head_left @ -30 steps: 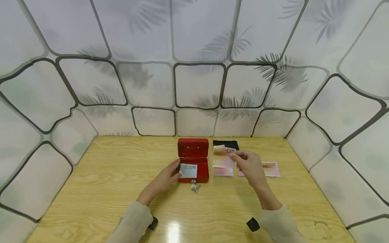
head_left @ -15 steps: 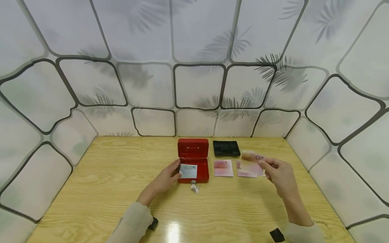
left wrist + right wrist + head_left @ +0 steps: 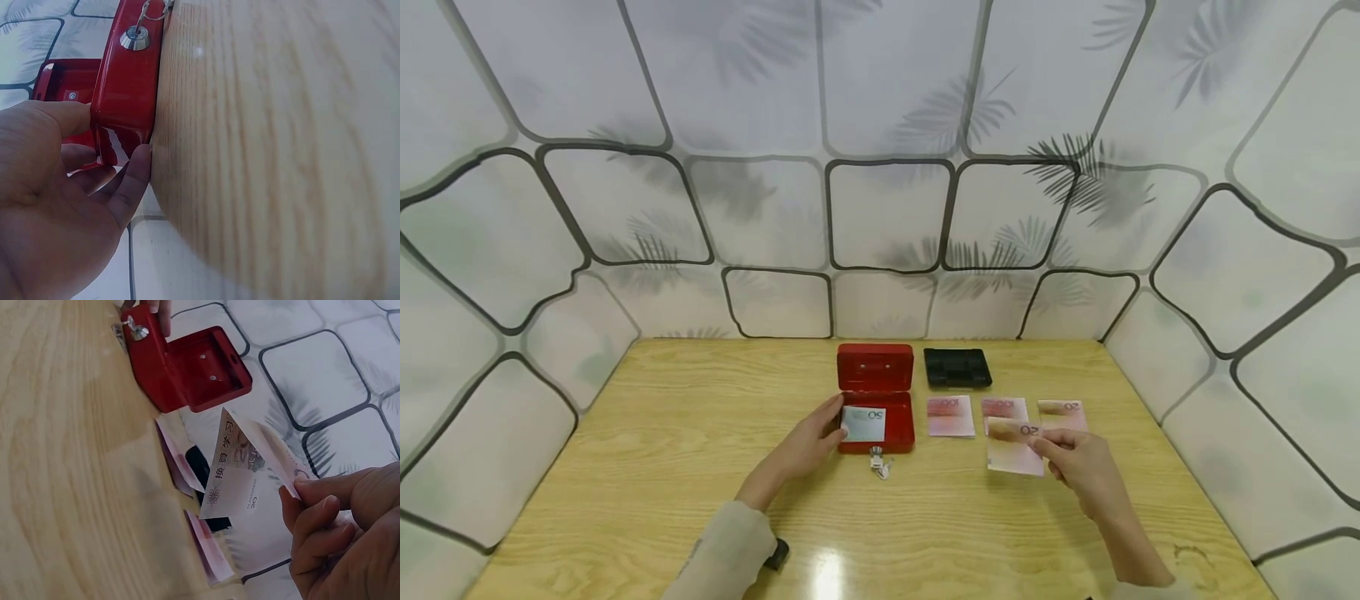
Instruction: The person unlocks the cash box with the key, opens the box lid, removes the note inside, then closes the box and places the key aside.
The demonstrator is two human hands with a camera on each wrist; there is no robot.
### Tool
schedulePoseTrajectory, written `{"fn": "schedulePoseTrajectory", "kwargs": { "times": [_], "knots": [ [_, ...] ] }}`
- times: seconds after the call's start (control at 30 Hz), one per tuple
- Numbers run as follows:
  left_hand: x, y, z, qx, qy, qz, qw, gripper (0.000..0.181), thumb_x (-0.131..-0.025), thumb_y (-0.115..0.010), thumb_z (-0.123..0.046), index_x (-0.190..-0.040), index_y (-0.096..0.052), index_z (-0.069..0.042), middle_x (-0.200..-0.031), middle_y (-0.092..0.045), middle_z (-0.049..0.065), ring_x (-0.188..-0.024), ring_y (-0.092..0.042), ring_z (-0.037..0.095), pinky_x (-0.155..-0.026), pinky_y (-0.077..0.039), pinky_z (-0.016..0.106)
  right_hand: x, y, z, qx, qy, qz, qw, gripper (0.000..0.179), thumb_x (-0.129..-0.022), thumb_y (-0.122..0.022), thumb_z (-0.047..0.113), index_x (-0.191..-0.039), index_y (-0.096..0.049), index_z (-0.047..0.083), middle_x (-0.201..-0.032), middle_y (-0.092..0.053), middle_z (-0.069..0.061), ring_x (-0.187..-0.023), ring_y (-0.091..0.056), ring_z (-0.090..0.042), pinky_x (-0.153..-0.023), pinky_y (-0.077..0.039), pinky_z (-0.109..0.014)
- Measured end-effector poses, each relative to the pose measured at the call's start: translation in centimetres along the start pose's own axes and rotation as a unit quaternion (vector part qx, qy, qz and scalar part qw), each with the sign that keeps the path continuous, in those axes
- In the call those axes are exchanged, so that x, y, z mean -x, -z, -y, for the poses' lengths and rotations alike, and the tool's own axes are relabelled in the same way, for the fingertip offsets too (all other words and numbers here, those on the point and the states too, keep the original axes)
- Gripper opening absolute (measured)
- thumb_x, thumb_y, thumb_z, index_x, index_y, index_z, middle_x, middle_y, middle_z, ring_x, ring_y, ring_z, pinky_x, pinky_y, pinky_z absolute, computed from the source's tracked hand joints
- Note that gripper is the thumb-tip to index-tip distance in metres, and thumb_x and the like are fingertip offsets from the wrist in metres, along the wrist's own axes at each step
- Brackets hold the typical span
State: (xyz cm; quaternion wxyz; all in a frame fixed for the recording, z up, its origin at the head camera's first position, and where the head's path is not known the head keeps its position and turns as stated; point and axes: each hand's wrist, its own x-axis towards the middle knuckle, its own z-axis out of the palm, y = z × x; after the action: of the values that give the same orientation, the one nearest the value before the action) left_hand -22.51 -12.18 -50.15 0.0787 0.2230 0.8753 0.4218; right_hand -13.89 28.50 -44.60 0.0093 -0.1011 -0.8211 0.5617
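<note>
An open red cash box (image 3: 898,423) stands near the middle of the table with its lid raised, and a 50 banknote (image 3: 863,425) lies inside at the left. My left hand (image 3: 805,442) holds the box by its left end; in the left wrist view the thumb is at the rim and the fingers lie against the end wall. My right hand (image 3: 1086,467) pinches a 20 banknote (image 3: 1013,450) by its right edge, above the table. In the right wrist view this banknote (image 3: 234,472) looks bent, and I cannot tell whether it is a single one.
Two piles topped by 100 banknotes, one (image 3: 950,417) beside the box and another (image 3: 1004,407), lie in a row with a 20 banknote (image 3: 1062,408). Behind them sits a black tray (image 3: 957,368). Keys (image 3: 882,468) hang at the box's lock. A patterned wall (image 3: 887,217) borders the table.
My right hand has carried the 20 banknote from beside the box to the right, then toward me, uncovering the black tray and the 100 banknotes. The left hand has stayed at the box.
</note>
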Motion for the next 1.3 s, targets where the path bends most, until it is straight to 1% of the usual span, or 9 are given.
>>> {"fn": "schedulePoseTrajectory", "kwargs": {
  "times": [0.1, 0.27, 0.47, 0.6, 0.73, 0.83, 0.93, 1.1, 1.3],
  "knots": [
    [-0.1, 0.0, 0.1, 0.002, 0.001, -0.001, 1.0, 0.062, -0.106, -0.056, -0.008, -0.158, -0.027, 0.008, -0.166, -0.026, 0.023, -0.153, -0.025, 0.037, -0.122, -0.025, 0.051, -0.2, -1.0, -0.8, -0.002, 0.001, 0.016, 0.9999, 0.022, -0.097, -0.072, 0.008, -0.102, -0.073, -0.013, -0.063, -0.057, -0.001, -0.054, -0.046, -0.007, -0.048, -0.037, -0.02],
    [-0.1, 0.0, 0.1, 0.002, 0.002, -0.005, 1.0, 0.062, -0.106, -0.056, -0.009, -0.158, -0.028, 0.008, -0.166, -0.027, 0.022, -0.153, -0.026, 0.037, -0.122, -0.025, 0.051, -0.7, -3.1, -1.6, 0.0, 0.01, 0.038, 0.9992, 0.016, -0.095, -0.072, 0.004, -0.094, -0.073, -0.012, -0.06, -0.054, -0.002, -0.052, -0.046, -0.007, -0.047, -0.033, -0.018],
    [-0.1, 0.1, 0.1, 0.003, 0.003, -0.006, 1.0, 0.062, -0.106, -0.056, -0.008, -0.158, -0.027, 0.008, -0.166, -0.027, 0.022, -0.152, -0.026, 0.038, -0.122, -0.026, 0.052, -1.3, -5.6, -1.7, 0.035, 0.002, 0.051, 0.9981, 0.014, -0.093, -0.074, 0.008, -0.084, -0.074, -0.002, -0.055, -0.055, -0.002, -0.051, -0.046, -0.009, -0.046, -0.035, -0.02],
    [0.0, 0.1, 0.1, 0.001, 0.002, -0.006, 1.0, 0.062, -0.106, -0.056, -0.008, -0.158, -0.027, 0.009, -0.166, -0.027, 0.022, -0.152, -0.026, 0.038, -0.122, -0.026, 0.052, -1.7, -6.7, -1.9, 0.053, 0.007, 0.059, 0.9968, 0.019, -0.092, -0.074, 0.009, -0.076, -0.072, -0.001, -0.051, -0.053, -0.001, -0.048, -0.045, -0.011, -0.046, -0.035, -0.022],
    [0.0, 0.1, 0.2, -0.003, 0.003, -0.003, 1.0, 0.062, -0.106, -0.056, -0.009, -0.158, -0.027, 0.008, -0.166, -0.027, 0.022, -0.153, -0.026, 0.038, -0.122, -0.026, 0.051, -2.0, -7.7, -2.6, 0.083, 0.029, 0.043, 0.9952, 0.019, -0.091, -0.076, 0.009, -0.073, -0.073, 0.001, -0.05, -0.054, 0.001, -0.045, -0.046, -0.009, -0.045, -0.036, -0.021],
    [0.0, 0.0, 0.1, -0.004, -0.002, -0.003, 1.0, 0.061, -0.106, -0.057, -0.007, -0.157, -0.029, 0.01, -0.165, -0.028, 0.024, -0.152, -0.027, 0.04, -0.121, -0.027, 0.054, -2.0, -8.3, -2.9, 0.111, 0.045, 0.015, 0.9927, 0.014, -0.088, -0.078, 0.007, -0.075, -0.076, 0.003, -0.055, -0.058, 0.002, -0.049, -0.047, -0.009, -0.046, -0.035, -0.02],
    [0.0, 0.0, 0.1, -0.003, -0.001, -0.001, 1.0, 0.061, -0.106, -0.057, -0.007, -0.158, -0.029, 0.009, -0.165, -0.028, 0.024, -0.152, -0.027, 0.04, -0.121, -0.027, 0.054, -1.8, -8.7, -2.7, 0.128, 0.061, 0.0, 0.9899, 0.012, -0.086, -0.079, 0.007, -0.076, -0.076, 0.003, -0.061, -0.062, 0.001, -0.055, -0.048, -0.011, -0.048, -0.036, -0.022],
    [0.0, 0.0, 0.0, 0.003, 0.006, 0.004, 1.0, 0.063, -0.106, -0.057, -0.008, -0.159, -0.027, 0.008, -0.166, -0.026, 0.022, -0.153, -0.026, 0.038, -0.122, -0.026, 0.052, -1.6, -8.9, -2.4, 0.155, 0.061, -0.002, 0.9861, 0.018, -0.087, -0.08, 0.01, -0.072, -0.073, 0.005, -0.064, -0.061, 0.002, -0.058, -0.048, -0.012, -0.05, -0.036, -0.023],
    [0.0, 0.0, 0.1, 0.006, 0.006, 0.004, 1.0, 0.062, -0.106, -0.057, -0.008, -0.159, -0.027, 0.008, -0.166, -0.026, 0.022, -0.153, -0.026, 0.038, -0.122, -0.026, 0.051, -1.8, -9.0, -2.6, 0.174, 0.058, -0.004, 0.983, 0.016, -0.088, -0.081, 0.012, -0.077, -0.073, 0.004, -0.068, -0.063, 0.001, -0.063, -0.051, -0.014, -0.053, -0.04, -0.026]
  ]
}}
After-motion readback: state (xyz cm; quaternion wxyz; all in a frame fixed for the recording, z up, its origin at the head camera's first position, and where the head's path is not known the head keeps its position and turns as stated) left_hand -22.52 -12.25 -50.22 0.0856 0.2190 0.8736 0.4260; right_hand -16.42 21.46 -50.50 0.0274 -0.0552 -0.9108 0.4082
